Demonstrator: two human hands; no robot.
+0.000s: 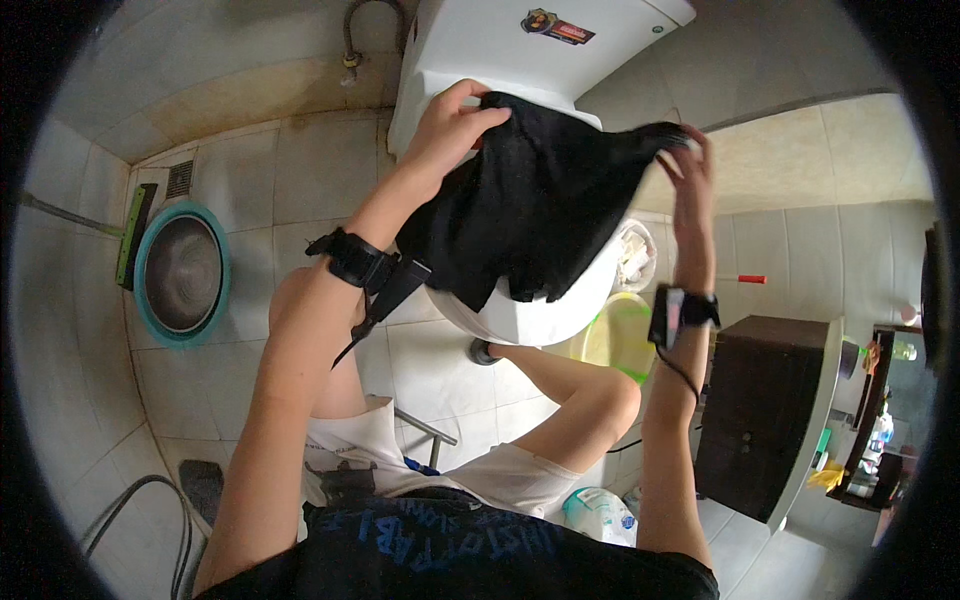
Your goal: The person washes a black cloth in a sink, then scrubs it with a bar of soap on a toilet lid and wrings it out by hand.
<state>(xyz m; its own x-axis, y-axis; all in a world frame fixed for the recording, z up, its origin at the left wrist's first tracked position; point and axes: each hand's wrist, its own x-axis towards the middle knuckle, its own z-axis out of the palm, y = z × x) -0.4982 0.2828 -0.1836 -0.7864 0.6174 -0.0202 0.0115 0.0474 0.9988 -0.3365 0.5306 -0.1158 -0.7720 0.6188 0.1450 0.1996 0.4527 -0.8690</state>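
Observation:
A black garment (535, 200) hangs spread between my two hands, above the white toilet (525, 325). Its exact kind cannot be made out from its folds. At its upper left corner, my left hand (455, 130) pinches the edge between thumb and fingers. My right hand (692, 165), slightly blurred, grips the bunched upper right corner. The lower edge of the cloth drapes close to the front of the toilet, and much of the toilet's top is hidden behind it. Both wrists carry black straps with small devices.
At left, a teal-rimmed basin (182, 275) stands beside a green squeegee (135, 235). Right of the toilet are a waste bin (635, 255) with crumpled paper and a yellow-green basin (620, 335). A dark brown cabinet (760, 415) stands at right. My bent legs flank the toilet's front.

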